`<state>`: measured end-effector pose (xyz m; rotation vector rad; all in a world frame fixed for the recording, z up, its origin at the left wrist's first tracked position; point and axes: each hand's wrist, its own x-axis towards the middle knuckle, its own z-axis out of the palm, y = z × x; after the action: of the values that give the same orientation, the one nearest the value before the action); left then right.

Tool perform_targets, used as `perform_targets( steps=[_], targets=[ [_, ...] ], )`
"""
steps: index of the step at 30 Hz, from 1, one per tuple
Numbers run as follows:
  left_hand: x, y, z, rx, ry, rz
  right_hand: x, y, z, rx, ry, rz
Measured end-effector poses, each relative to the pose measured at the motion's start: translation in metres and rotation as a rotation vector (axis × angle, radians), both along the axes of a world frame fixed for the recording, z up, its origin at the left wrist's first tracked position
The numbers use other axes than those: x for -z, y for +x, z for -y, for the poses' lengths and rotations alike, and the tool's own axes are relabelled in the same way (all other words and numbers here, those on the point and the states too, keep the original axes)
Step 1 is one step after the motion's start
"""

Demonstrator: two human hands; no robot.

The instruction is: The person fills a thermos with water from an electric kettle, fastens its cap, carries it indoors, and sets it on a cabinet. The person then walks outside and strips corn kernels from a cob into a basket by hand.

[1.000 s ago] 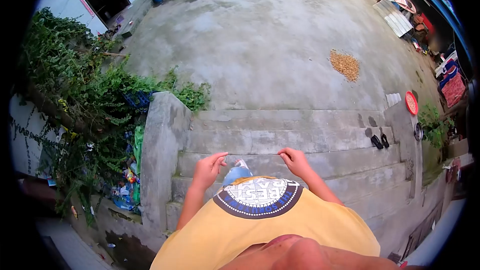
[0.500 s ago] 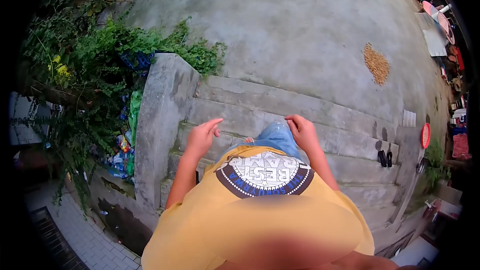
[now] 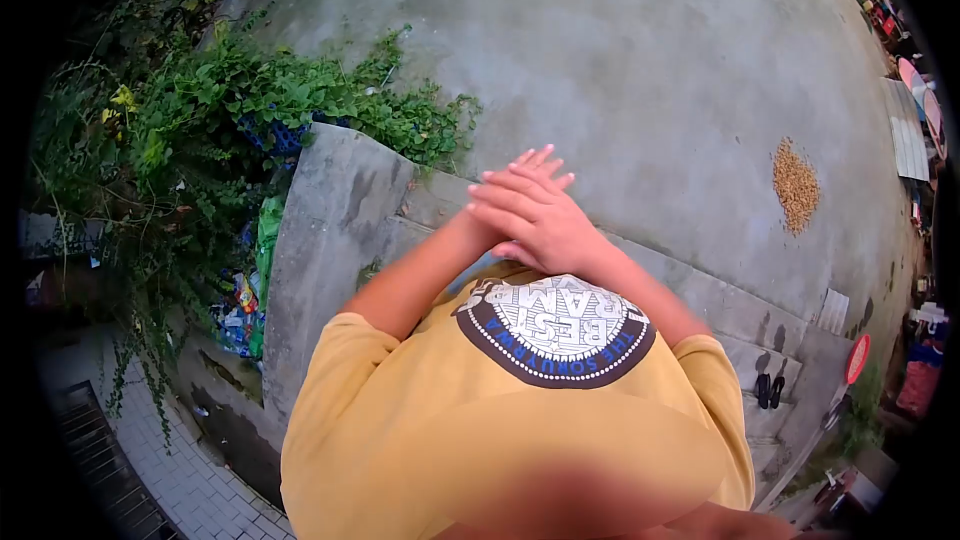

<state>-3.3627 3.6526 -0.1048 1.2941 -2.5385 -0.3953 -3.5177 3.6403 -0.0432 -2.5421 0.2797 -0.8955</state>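
My right hand [image 3: 550,228] lies across my left hand [image 3: 482,232] in front of my chest, palm against it, its fingers stretched out. Most of the left hand is covered by the right; its outstretched fingertips show beyond. I see nothing held in either hand. Just below them is the yellow T-shirt [image 3: 400,400] I wear, with a round dark and white print [image 3: 555,335]. Behind the hands are concrete steps [image 3: 690,285].
A sloping concrete wall [image 3: 335,190] borders the steps on the left, beside leafy vines [image 3: 270,85] and plastic litter [image 3: 240,310]. Ahead, a grain-like pile [image 3: 796,185] lies on the concrete yard [image 3: 610,60]. Black shoes [image 3: 770,390] and a red basket [image 3: 857,358] are at right.
My hands were apart on either side; they have come together, right over left, and moved farther forward. The view has shifted, and the steps are now more covered by my body.
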Motion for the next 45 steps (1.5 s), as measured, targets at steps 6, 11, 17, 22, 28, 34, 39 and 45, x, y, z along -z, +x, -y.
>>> perform_targets(
  steps=[6,11,17,22,28,34,39,45],
  targets=[
    [0.014,0.013,0.166,0.139,-0.234,0.062,0.052,0.036,0.161,0.034,-0.283,0.054],
    [0.045,0.127,0.317,0.099,-0.223,0.202,0.164,0.018,0.357,0.813,0.017,-0.431],
    [0.145,0.231,0.511,0.001,0.051,0.032,0.328,0.014,0.497,1.071,0.68,-0.16],
    [0.15,0.296,0.677,0.063,0.305,-0.069,0.319,0.083,0.638,0.959,0.79,-0.358],
    [0.161,0.437,0.85,-0.313,0.122,-0.024,0.346,0.196,0.947,0.83,0.431,-0.551],
    [0.126,0.562,0.915,-0.753,0.296,-0.085,0.22,0.448,1.201,0.4,0.342,-0.269],
    [0.185,0.654,0.968,-1.185,0.355,-0.386,0.215,0.624,1.323,-0.064,0.274,-0.313],
    [0.203,0.788,1.151,-1.143,0.321,-0.279,0.26,0.715,1.43,-0.135,0.379,-0.451]
  ],
)
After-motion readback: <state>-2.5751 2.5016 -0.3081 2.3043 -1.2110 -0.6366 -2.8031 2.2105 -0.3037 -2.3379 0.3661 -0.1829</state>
